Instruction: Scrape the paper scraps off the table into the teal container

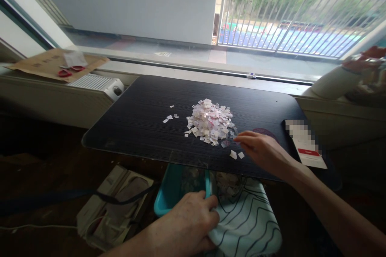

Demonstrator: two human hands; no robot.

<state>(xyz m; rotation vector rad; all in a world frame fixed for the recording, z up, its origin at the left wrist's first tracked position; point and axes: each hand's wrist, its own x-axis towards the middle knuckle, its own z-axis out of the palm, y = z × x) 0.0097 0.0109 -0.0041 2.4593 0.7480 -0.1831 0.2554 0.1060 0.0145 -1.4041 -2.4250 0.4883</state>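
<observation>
A heap of small cut paper pieces (211,120), mostly white with some pink, lies in the middle of the dark wood-grain table (135,116). At the heap's right edge is my right hand (262,150), its fingers pressed together just above the tabletop. Whatever those fingertips hold, if anything, is too small to make out. Below the table's front edge, my left hand (193,217) is closed on the rim of a turquoise bin (163,200). Paper scraps lie inside this bin. Against its right side stands a light-green container with wavy dark lines (250,221), also with scraps inside.
A phone (306,144) lies at the table's right. Red-handled scissors (70,71) rest on a brown paper envelope (42,64) at the left sill, beside a white radiator (99,84). On the floor is an open box (117,209) with a strap and cable.
</observation>
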